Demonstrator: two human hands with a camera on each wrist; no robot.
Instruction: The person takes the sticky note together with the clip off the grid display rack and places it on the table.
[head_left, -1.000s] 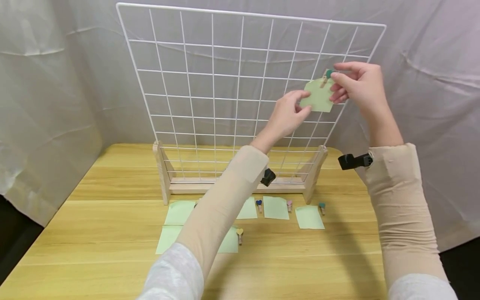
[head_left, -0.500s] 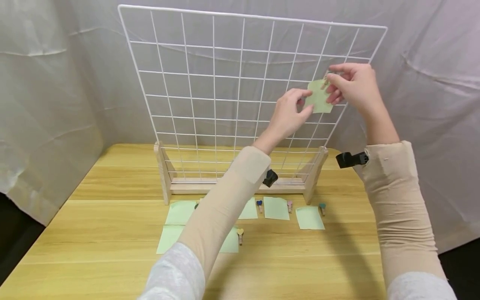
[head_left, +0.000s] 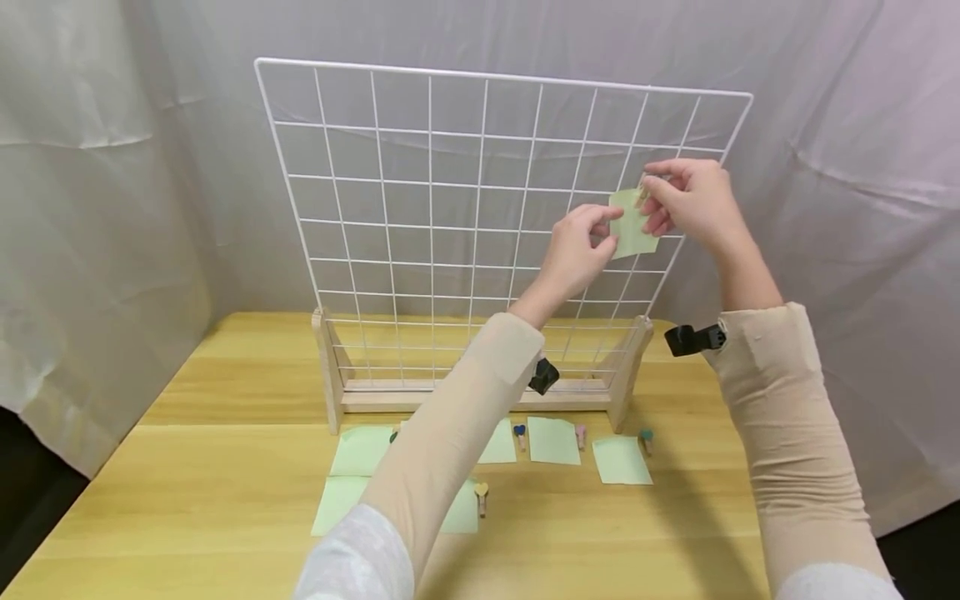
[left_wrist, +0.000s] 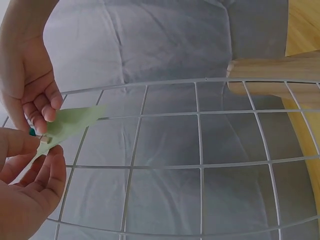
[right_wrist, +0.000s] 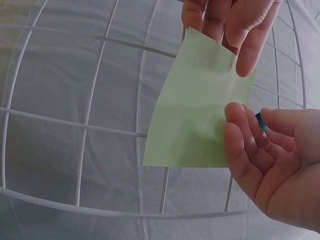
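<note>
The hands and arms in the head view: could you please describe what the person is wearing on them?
Both hands, left and right, are bare. Each forearm wears a snug beige sleeve from wrist towards elbow, over a light grey, speckled garment that shows nearer the elbow. A small black camera is strapped at each wrist.

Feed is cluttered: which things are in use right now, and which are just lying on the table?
In use: green note, small clip, wire grid, left hand, right hand.
Lying about: spare notes, spare clips on the table.
</note>
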